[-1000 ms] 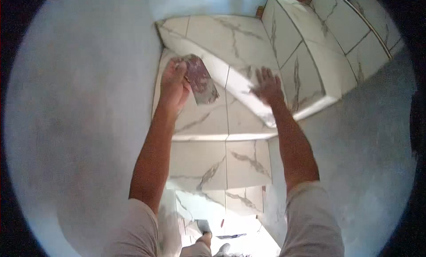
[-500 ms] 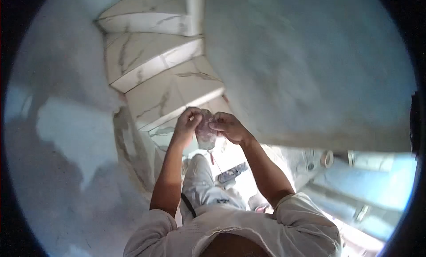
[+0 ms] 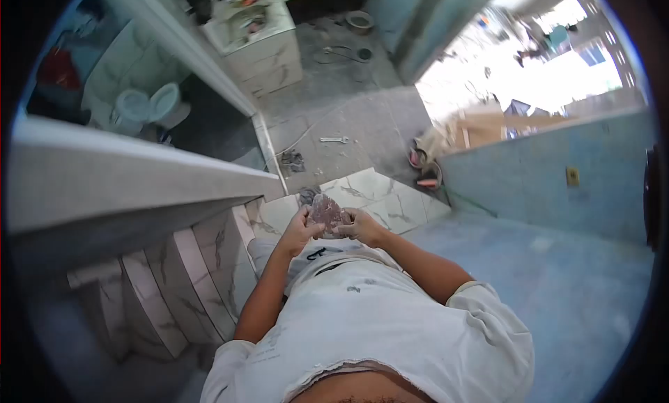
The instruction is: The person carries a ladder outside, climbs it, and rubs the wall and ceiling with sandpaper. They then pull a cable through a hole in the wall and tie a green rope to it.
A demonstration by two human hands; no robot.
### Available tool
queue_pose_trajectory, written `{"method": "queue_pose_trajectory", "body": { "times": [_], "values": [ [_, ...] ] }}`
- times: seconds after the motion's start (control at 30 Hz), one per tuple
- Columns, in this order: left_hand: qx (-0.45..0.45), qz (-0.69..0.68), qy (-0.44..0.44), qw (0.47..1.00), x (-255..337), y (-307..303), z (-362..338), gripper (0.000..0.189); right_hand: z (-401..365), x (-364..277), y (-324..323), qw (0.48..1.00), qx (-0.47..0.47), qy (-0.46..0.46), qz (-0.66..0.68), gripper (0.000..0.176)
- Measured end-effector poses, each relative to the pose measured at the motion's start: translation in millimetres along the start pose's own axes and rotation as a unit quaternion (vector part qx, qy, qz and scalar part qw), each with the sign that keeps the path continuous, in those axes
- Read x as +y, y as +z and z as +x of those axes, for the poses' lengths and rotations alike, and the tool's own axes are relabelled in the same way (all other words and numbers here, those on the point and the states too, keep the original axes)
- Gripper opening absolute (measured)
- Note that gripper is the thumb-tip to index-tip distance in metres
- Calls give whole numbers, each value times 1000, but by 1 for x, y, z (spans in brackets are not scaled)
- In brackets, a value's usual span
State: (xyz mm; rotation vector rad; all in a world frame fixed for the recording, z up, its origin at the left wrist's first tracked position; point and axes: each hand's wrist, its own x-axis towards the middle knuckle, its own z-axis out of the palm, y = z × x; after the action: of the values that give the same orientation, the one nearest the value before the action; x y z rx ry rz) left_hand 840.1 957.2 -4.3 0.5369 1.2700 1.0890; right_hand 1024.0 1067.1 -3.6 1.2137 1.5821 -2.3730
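Between both hands, in front of my waist, is a flat reddish-brown piece (image 3: 327,212) with whitish smears and a rounded, narrowing far end; its exact kind I cannot make out. My left hand (image 3: 301,231) grips its lower left edge, thumb across the face. On the lower right edge, my right hand (image 3: 360,227) pinches it the same way. The fingers behind the piece are hidden. Just past it, a dark crumpled bit (image 3: 309,194) lies at the edge of the marble-look tiles (image 3: 362,187).
Marble-look stairs (image 3: 202,264) descend at the left beside a pale wall. Ahead on the grey floor (image 3: 327,110) lie a wrench (image 3: 334,140), a crumpled dark item (image 3: 293,160) and a cable with a disc. Buckets (image 3: 426,173) stand by the right wall; a toilet (image 3: 167,103) shows through the left doorway.
My view has turned from the upper stairs toward the lower room and doorways. Both hands still hold the piece, now with its reddish face showing and its narrower end pointing away.
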Motion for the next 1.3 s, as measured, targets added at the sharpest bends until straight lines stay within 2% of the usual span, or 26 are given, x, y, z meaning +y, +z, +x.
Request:
{"method": "queue_pose_trajectory", "body": {
  "times": [0.1,0.17,0.23,0.27,0.33,0.37,0.43,0.5,0.57,0.63,0.67,0.73,0.8,0.87,0.9,0.97,1.0,1.03,1.1,1.13,1.17,1.2,1.23,1.27,1.3],
  "values": [
    [-99,28,-48,994,14,34,25,43,-20,19,-30,997,38,-60,27,18],
    [-134,51,-90,986,17,36,39,40,-17,43,-42,992,56,-53,96,19],
    [-103,63,-99,988,28,40,52,30,-29,14,-54,1000,28,-4,8,29],
    [-70,45,-60,995,22,38,60,24,-27,10,-59,999,36,-7,20,29],
    [-54,84,-71,992,30,28,74,24,-17,-3,-64,995,31,-77,-60,40],
    [-27,116,-80,990,35,21,77,24,-10,-6,-62,995,37,-74,-51,40],
    [-33,123,-89,988,49,7,87,23,8,-15,-63,982,68,-141,-110,46],
    [-43,129,-97,986,57,9,114,22,11,-27,-78,979,76,-122,-141,45],
    [-113,152,-104,976,62,14,138,23,15,-21,-90,977,85,-100,-168,44],
    [-148,157,-94,972,64,38,165,23,22,1,-108,972,117,-190,-70,44],
    [-197,161,-87,963,63,53,183,23,18,6,-121,971,127,-189,-71,44],
    [-273,163,-45,947,53,80,224,19,-4,-9,-157,981,125,-141,-35,44],
    [-285,183,-49,940,38,108,267,19,-17,-23,-194,982,141,-125,-32,36],
    [-311,267,19,912,21,139,317,18,5,12,-232,982,138,-108,65,36],
    [-326,285,65,899,-7,145,352,16,21,29,-253,980,149,-116,56,36],
    [-366,310,131,868,-47,160,418,16,55,50,-293,956,117,-117,242,41],
    [-371,305,147,865,-47,167,449,16,65,47,-310,943,101,-110,298,43],
    [-374,333,137,855,-48,172,465,15,72,47,-325,944,109,-107,294,43],
    [-378,357,135,843,-45,189,484,15,85,49,-360,921,56,-71,378,41],
    [-363,299,97,877,-37,194,488,14,93,50,-381,922,59,-79,374,41],
    [-345,243,60,904,-28,196,492,13,102,49,-398,956,53,-51,285,38],
    [-331,290,99,893,-22,197,502,13,105,33,-411,980,47,-23,194,37],
    [-334,297,106,888,-15,199,517,13,107,20,-422,979,51,-34,194,37],
    [-320,307,107,890,-11,200,530,14,109,6,-433,995,87,-28,44,36],
    [-306,317,106,892,-2,202,539,15,113,-7,-440,987,121,-17,-105,36]
  ]
}}
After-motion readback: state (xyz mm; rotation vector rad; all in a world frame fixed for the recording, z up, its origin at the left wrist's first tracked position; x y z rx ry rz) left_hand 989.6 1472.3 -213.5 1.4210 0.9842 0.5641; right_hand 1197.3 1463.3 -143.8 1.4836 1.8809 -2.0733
